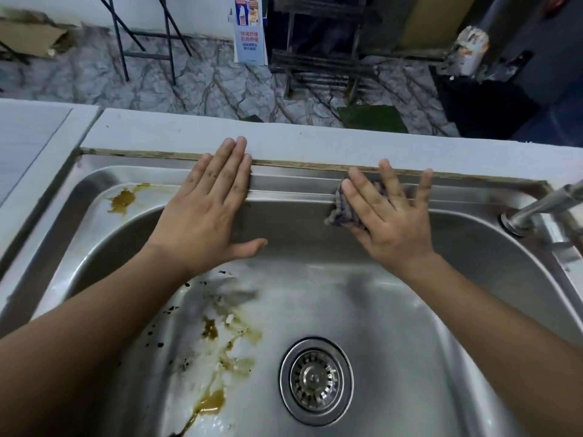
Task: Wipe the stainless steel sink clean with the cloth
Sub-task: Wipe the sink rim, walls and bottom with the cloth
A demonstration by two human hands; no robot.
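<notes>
The stainless steel sink fills the lower view, with a round drain strainer in its basin. Brown-yellow stains and dark specks cover the basin's left floor, and another brown smear lies on the far-left ledge. My left hand rests flat on the sink's far rim, fingers together, holding nothing. My right hand presses a grey-purple cloth flat against the far rim and upper wall, fingers spread. Most of the cloth is hidden under the palm.
A metal tap rises from the sink's right ledge, close to my right hand. A white counter borders the sink at the back and left. Beyond it are a marble-patterned floor, metal stool legs and a dark rack.
</notes>
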